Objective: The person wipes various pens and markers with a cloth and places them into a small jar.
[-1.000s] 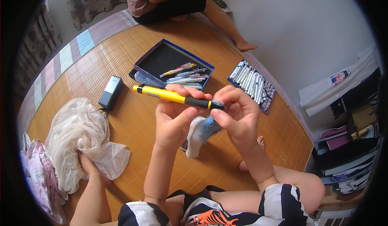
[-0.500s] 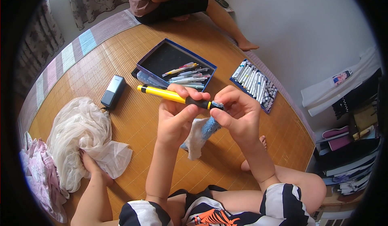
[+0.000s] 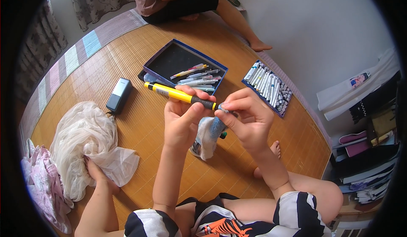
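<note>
My left hand (image 3: 185, 118) holds a yellow pen (image 3: 169, 92) with a black grip, its fingers closed around the grip end. The barrel points up and to the left, and a white label shows on it. At the pen's right-hand tip my right hand (image 3: 248, 118) pinches part of a white and light-blue cloth (image 3: 207, 137) around the tip, which is mostly hidden. The rest of the cloth hangs below, between my two hands. Behind its lower part something greyish and a small dark green thing (image 3: 223, 134) peek out; I cannot make out what they are.
Beyond my hands stand a blue-edged tray (image 3: 169, 52) with several pens and a box of white markers (image 3: 269, 88). A black-and-grey case (image 3: 119, 96) and sheer white fabric (image 3: 85, 131) lie left. Another person (image 3: 178, 5) sits at the far edge of the mat.
The pen's barrel has rolled so its label now shows, and its tip has shifted slightly left. The hanging cloth has swung, uncovering the dark green thing behind it.
</note>
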A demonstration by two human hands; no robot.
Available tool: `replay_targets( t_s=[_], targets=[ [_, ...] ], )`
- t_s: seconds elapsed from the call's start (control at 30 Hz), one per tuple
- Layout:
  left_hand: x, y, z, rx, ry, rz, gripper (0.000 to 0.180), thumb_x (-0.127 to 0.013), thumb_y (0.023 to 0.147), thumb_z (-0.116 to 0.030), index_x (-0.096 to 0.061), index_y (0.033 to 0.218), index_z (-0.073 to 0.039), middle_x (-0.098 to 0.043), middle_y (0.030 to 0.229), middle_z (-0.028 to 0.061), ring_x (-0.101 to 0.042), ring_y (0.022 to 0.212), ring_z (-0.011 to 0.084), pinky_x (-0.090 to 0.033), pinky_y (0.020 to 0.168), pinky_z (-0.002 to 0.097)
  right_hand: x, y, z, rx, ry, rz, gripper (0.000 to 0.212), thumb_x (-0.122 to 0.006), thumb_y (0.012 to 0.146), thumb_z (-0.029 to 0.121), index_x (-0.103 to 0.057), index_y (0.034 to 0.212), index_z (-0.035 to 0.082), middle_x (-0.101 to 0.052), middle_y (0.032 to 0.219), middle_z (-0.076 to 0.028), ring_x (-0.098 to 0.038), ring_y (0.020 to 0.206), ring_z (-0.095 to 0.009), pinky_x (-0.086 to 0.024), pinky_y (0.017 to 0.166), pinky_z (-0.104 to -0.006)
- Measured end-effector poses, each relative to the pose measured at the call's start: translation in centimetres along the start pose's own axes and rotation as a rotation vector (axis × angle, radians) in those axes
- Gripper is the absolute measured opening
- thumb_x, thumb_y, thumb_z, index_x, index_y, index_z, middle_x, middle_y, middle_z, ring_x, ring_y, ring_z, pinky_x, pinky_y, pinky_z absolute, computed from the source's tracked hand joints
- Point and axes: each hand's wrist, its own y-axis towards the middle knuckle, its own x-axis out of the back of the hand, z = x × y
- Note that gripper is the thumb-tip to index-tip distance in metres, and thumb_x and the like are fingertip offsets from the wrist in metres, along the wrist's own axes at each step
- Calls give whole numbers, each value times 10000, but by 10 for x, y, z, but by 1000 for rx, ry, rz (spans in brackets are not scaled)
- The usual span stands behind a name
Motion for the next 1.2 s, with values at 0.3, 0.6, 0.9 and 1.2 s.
replay_targets(
  t_s=[0.3, 0.6, 0.9, 1.2],
  targets=[
    [-4, -1, 9, -76, 22, -199, 226, -538, 690, -18, -422, 879, -55, -501, 831, 84, -522, 784, 185, -449, 610, 205, -1, -3, 3, 186, -375, -106, 170, -633, 577, -21, -541, 718, 3, -514, 718, -82, -509, 599, -136, -412, 489, -192],
    [-21, -9, 27, -48, -173, -300, 229, -543, 698, -43, -408, 883, -47, -492, 855, 97, -512, 802, 183, -451, 683, 249, -3, -9, 0, 170, -320, -258, 155, -621, 592, -33, -535, 719, -10, -506, 740, -92, -505, 630, -145, -415, 489, -192],
    [-26, -13, 27, -46, -117, -361, 239, -540, 707, -64, -396, 896, -53, -489, 875, 91, -507, 818, 169, -451, 653, 209, -4, -10, -1, 170, -384, -273, 157, -611, 597, -37, -529, 729, -11, -508, 778, -105, -514, 658, -167, -431, 544, -218],
    [-4, -4, 3, -137, 79, -261, 127, -435, 783, -126, -384, 872, -51, -453, 779, 52, -475, 699, 115, -419, 545, 189, 9, 5, 9, -33, 72, 29, 99, -526, 655, -85, -486, 733, -37, -507, 850, -137, -544, 712, -161, -446, 636, -230]
  ],
)
